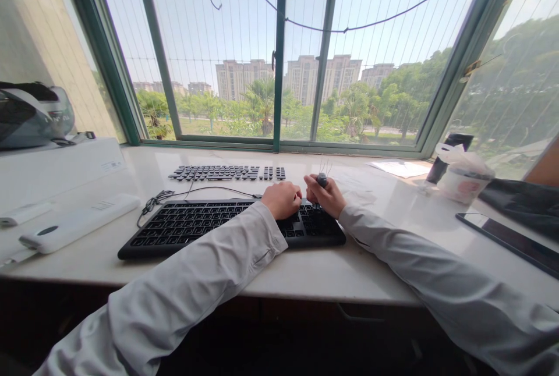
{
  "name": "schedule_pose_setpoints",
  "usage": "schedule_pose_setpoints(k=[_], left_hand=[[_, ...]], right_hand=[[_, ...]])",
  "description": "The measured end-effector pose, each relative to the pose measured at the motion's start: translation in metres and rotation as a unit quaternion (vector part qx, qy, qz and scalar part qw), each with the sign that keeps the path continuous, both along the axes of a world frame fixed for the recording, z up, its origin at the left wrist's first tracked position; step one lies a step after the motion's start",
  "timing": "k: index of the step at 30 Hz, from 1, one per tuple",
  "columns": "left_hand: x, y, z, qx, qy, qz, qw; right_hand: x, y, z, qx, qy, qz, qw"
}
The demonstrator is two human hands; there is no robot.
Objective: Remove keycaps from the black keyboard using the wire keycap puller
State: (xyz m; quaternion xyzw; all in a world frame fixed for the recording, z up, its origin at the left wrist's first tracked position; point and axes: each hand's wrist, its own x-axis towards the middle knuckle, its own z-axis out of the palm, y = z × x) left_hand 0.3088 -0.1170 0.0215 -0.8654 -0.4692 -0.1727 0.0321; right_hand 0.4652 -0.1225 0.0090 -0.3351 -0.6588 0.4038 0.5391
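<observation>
A black keyboard (187,227) lies on the white desk, most of its key positions bare of caps. My right hand (326,194) is closed around a dark keycap puller (322,180) over the keyboard's right end, with thin wires sticking up from its top. My left hand (283,199) is beside it, over the keyboard's upper right part. Its fingers are curled together, and whatever they may hold is hidden. Behind the keyboard, loose black keycaps (218,173) are laid out in rows like a keyboard layout.
A coiled cable (152,204) lies at the keyboard's left. White devices (82,224) and a dark bag (35,114) are on the left. To the right are a phone (510,239), a bagged cup (465,181), a black cylinder (449,158) and paper (399,167). Windows stand behind the desk.
</observation>
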Motion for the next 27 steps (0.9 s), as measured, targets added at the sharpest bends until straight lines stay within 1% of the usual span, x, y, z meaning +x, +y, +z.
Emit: schedule_pose_setpoints(k=[1, 3, 4, 6, 10, 16, 19, 21, 24, 26, 27], left_hand=[[0.000, 0.000, 0.000, 0.001, 0.002, 0.000, 1.000], [-0.001, 0.000, 0.000, 0.001, 0.003, -0.001, 1.000], [-0.001, 0.000, 0.000, 0.000, 0.003, -0.001, 1.000], [-0.001, 0.000, 0.000, -0.001, 0.004, -0.003, 1.000], [0.000, 0.001, 0.000, -0.002, 0.008, -0.005, 1.000], [0.000, 0.001, 0.001, -0.007, 0.008, -0.005, 1.000], [0.000, 0.000, 0.001, -0.004, 0.007, -0.005, 1.000], [0.000, 0.000, 0.001, -0.003, 0.007, -0.005, 1.000], [0.000, 0.000, 0.000, 0.000, 0.006, -0.007, 1.000], [0.000, -0.001, 0.000, -0.001, 0.002, -0.009, 1.000], [0.000, 0.000, 0.000, -0.001, 0.001, -0.009, 1.000]], right_hand=[[-0.001, -0.002, 0.000, 0.034, -0.022, -0.023, 0.999], [-0.002, -0.008, -0.001, 0.111, -0.080, -0.070, 0.988], [-0.003, -0.010, -0.001, 0.131, -0.103, -0.088, 0.982], [-0.002, -0.014, -0.001, 0.151, -0.137, -0.109, 0.973], [-0.001, -0.017, -0.002, 0.172, -0.176, -0.121, 0.962], [0.000, -0.016, -0.003, 0.176, -0.174, -0.134, 0.960], [-0.002, -0.013, -0.003, 0.159, -0.136, -0.144, 0.967], [-0.003, -0.009, -0.002, 0.134, -0.076, -0.125, 0.980], [-0.004, -0.005, -0.001, 0.093, -0.003, -0.062, 0.994], [-0.003, -0.003, 0.000, 0.082, -0.002, -0.040, 0.996], [-0.003, -0.003, 0.000, 0.082, -0.011, -0.039, 0.996]])
